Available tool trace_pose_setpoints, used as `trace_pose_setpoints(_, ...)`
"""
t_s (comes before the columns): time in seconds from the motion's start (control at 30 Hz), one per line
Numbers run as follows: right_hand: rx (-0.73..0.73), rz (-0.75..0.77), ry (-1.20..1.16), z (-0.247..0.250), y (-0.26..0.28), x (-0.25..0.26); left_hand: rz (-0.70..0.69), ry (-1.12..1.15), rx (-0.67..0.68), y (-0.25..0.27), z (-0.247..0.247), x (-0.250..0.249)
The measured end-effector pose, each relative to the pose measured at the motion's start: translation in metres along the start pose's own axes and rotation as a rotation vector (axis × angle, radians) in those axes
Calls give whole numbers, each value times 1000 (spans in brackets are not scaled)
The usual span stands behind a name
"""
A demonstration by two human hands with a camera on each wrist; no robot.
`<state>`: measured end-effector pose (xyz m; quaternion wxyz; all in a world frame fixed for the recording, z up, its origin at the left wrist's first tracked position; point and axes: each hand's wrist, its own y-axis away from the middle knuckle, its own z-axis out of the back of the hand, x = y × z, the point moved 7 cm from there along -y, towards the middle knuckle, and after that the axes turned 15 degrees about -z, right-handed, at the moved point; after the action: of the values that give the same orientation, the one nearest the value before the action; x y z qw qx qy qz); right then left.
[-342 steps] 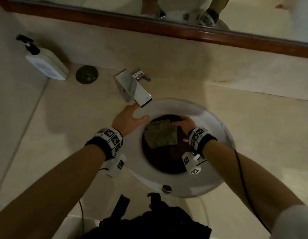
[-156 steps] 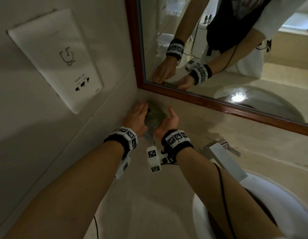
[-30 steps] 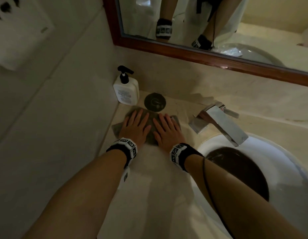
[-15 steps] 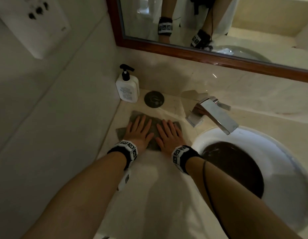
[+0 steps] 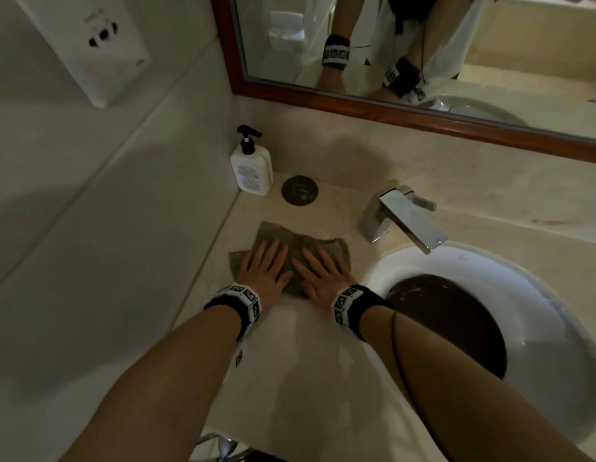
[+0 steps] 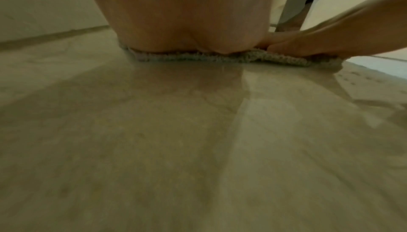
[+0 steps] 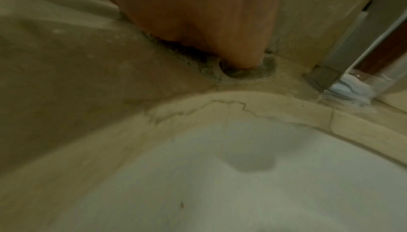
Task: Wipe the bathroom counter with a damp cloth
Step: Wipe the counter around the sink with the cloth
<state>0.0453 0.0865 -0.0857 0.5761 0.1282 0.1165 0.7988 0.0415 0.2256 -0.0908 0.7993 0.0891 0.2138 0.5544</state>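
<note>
A grey damp cloth [image 5: 291, 240] lies spread flat on the beige stone counter [image 5: 303, 368], left of the sink. My left hand [image 5: 264, 266] presses flat on the cloth's left half with straight, spread fingers. Beside it my right hand [image 5: 323, 271] presses flat on the right half in the same way. In the left wrist view the heel of my left hand [image 6: 187, 26] sits on the cloth's knitted edge [image 6: 198, 57], with the counter [image 6: 176, 140] wet and shiny below. The right wrist view shows my right palm [image 7: 198, 18] on the cloth [image 7: 176, 51] near the sink rim.
A white pump bottle [image 5: 251, 170] stands in the back corner beside a round dark disc [image 5: 300, 190]. A chrome faucet [image 5: 401, 218] overhangs the white sink [image 5: 556, 328]. A tiled wall [image 5: 106, 228] closes the left side; a wood-framed mirror [image 5: 406, 108] runs behind.
Both hands have drawn the cloth toward me along the counter, away from the bottle and disc, over the last second. Earlier the cloth was in the sink, then up at the wall corner.
</note>
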Motion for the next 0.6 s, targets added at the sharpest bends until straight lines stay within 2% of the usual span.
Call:
trace_pose_setpoints(0.37,-31,-5,15,33,-98,34,107,-32,-100,-56,38,81)
trace_pose_setpoints(0.47,-90,6,4,37,-115,34,98,-30,-144,-66,47,88)
trace_pose_setpoints(0.6,-80,5,14,38,-114,36,80,-40,-168,-66,49,88)
